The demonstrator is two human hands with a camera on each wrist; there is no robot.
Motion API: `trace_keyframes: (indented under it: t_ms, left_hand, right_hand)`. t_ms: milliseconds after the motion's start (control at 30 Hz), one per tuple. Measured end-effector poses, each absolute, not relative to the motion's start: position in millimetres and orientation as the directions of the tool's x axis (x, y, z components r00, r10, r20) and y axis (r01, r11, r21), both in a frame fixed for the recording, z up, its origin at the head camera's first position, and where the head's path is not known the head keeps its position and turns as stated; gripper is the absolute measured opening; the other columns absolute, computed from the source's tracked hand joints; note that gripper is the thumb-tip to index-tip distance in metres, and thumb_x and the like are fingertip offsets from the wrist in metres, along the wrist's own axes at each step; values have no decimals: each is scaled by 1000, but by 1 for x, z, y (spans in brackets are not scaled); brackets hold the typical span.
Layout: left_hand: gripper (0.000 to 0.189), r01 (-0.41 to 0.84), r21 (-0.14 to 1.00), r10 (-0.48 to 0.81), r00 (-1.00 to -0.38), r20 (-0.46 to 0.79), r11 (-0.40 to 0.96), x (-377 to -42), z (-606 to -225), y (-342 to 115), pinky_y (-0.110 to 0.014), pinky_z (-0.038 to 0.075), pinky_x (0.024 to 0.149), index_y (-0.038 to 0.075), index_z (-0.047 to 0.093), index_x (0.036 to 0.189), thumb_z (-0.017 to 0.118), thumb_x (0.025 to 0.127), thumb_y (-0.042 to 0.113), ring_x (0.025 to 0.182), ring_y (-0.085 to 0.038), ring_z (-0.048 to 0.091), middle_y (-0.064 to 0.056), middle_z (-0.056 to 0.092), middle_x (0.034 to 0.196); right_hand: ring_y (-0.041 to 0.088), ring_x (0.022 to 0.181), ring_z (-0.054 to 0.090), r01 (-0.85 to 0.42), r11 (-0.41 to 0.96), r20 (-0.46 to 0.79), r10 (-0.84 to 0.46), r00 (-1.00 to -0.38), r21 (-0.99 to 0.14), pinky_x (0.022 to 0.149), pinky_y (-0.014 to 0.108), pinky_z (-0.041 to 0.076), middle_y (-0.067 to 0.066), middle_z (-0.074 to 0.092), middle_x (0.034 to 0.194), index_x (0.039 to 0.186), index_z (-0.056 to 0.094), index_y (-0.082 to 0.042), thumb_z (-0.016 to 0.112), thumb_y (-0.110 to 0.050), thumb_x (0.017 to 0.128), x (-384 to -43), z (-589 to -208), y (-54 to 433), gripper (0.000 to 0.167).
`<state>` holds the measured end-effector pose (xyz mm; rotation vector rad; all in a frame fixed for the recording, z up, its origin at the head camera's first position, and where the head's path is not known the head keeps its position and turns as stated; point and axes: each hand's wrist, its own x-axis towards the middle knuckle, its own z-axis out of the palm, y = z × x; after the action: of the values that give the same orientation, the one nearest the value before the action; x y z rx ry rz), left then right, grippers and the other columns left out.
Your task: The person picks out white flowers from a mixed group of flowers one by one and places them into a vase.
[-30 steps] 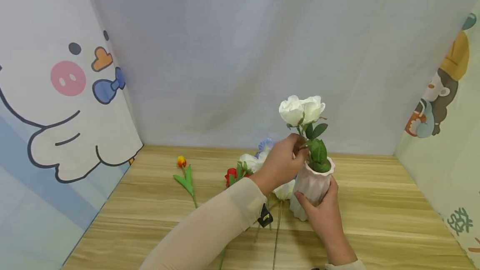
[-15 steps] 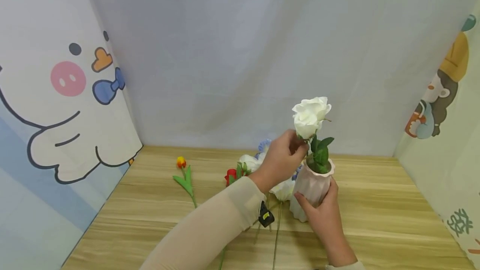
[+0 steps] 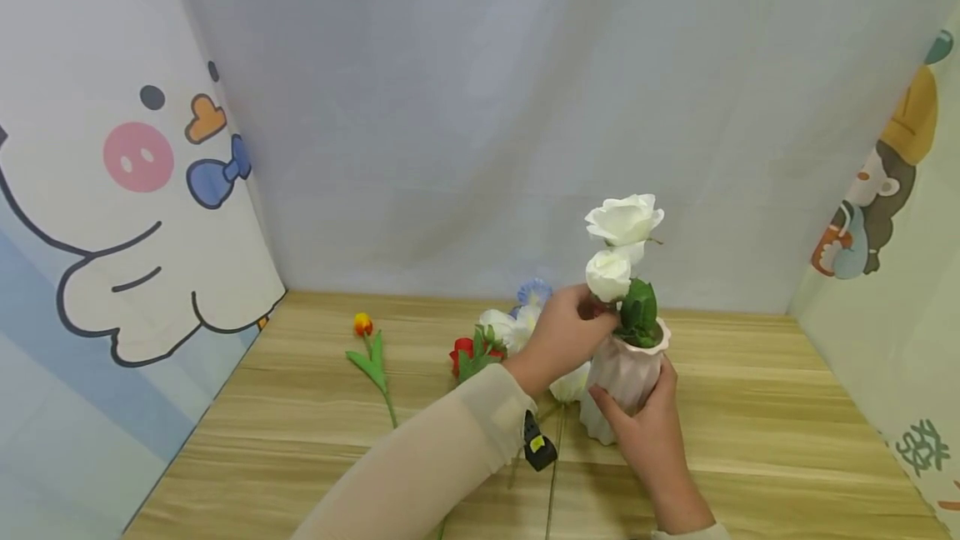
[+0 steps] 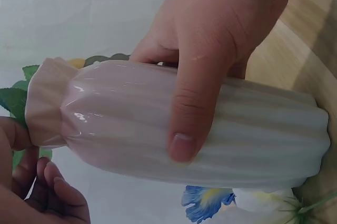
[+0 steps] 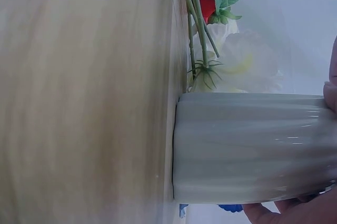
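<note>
A ribbed pale pink vase [image 3: 626,369] stands on the wooden table [image 3: 300,407]. My right hand [image 3: 647,425] grips its body from the near side, thumb across the ribs. In the left wrist view the vase [image 4: 253,129] fills the frame under that right hand [image 4: 221,34]. My left hand [image 3: 579,308] pinches the stem of a white rose [image 3: 607,275] just beside the vase mouth. A second white rose [image 3: 624,219] stands taller in the vase above green leaves [image 3: 637,313]. The right wrist view shows the vase base [image 5: 247,150] flat on the wood.
Loose flowers lie left of the vase: an orange tulip [image 3: 363,323], a red flower [image 3: 462,350], a white bloom [image 3: 498,323] and a blue one [image 3: 534,290]. Fabric backdrops close off the left, back and right sides. Bare wood stretches right of the vase.
My left hand has pushed the white rose down into the vase, so its bloom now sits below the other rose. The right hand and the vase have stayed put.
</note>
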<state>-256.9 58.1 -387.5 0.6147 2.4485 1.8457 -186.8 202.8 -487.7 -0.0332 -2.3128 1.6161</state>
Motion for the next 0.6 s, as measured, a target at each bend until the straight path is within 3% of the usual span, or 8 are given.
trace_keyframes:
  t_ms: [167,500,600]
  left_hand:
    - [11,250,938,299,-938,173,242,-252,-389,49,-34,53,78,19,68,101,64,101,29,90,-10,62,9,67,95]
    - [8,357,864,256,-926,278,355,-234,-399,7,-34,51,75,18,67,100,62,101,23,84,-12,59,7,64,93]
    - [9,337,844,206,-940,273,417,-225,-407,-8,-36,52,74,17,67,102,62,101,25,85,-13,59,6,62,94]
  right_hand:
    - [39,127,49,-166,351,246,196,-949,-921,104,57,40,25,41,146,160,10,-9,83,-27,90,-187,-488,203,103]
    - [40,131,46,-133,350,218,215,-952,-927,108,59,37,25,39,148,159,13,-8,85,-27,89,-188,-490,204,102]
    - [42,132,45,-127,353,212,214,-953,-927,109,62,37,26,38,149,159,12,-8,85,-28,89,-188,-490,205,103]
